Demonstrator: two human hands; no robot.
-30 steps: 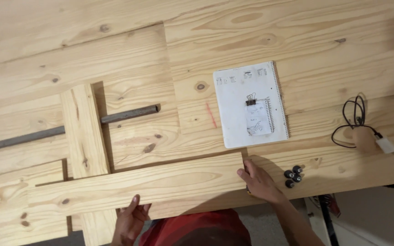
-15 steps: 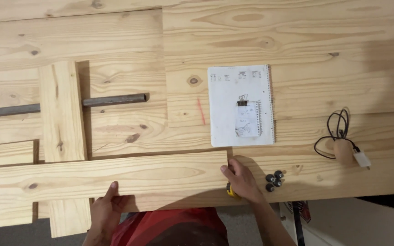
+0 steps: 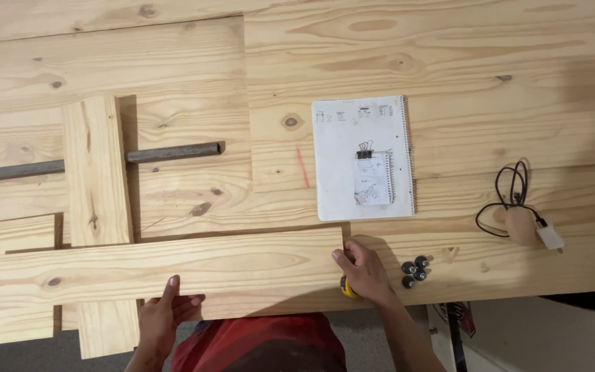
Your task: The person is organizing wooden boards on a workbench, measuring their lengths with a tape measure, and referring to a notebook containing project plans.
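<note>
Holding the long board, my right hand gripped its end with curled fingers; my left hand lay flat, fingers released, on its near edge.

On a pine workbench — 2 loose boards, 1 metal bar, 1 spiral notebook, 1 binder clip, 4 small dark knobs, 1 coiled cable — and 2 hands.
</note>
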